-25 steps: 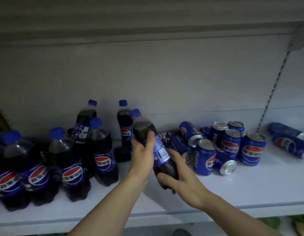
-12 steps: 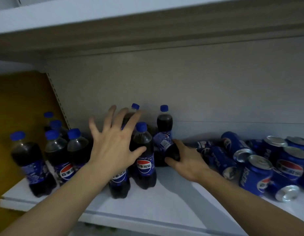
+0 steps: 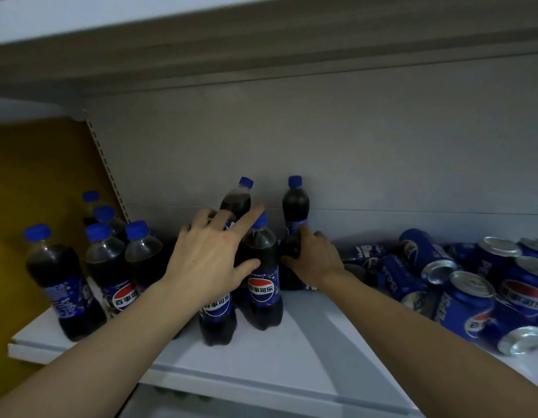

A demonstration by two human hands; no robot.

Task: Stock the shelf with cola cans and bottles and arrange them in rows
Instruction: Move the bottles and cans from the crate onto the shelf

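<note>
Nearest the viewer, the white shelf [image 3: 292, 354] is crossed by two forearms reaching in from below. Just behind its edge stand two upright bottles, the front bottle [image 3: 263, 285] and a second bottle [image 3: 216, 315] close against its left side. The left hand [image 3: 210, 257] is over this pair with fingers spread and straight, gripping nothing. Its thumb lies against the front bottle's shoulder, but whether the palm touches anything cannot be told.

Farther back and to the right, the right hand [image 3: 317, 260] curls its fingers round the lower body of the held bottle [image 3: 295, 206], whose long axis is upright, cap on top. This bottle lies behind and to the right of the front bottle, about level with the back bottle [image 3: 236, 202] near the back panel [image 3: 352, 146]. Only the right hand is on it, so seating it in the rear row probably falls to that hand. Its base is hidden by the hand, so contact with the shelf is uncertain.

At left a cluster of bottles [image 3: 110, 276] is dim and blurred. At right the cans [image 3: 467, 309], some upright and some toppled, are cut off by the frame edge.
</note>
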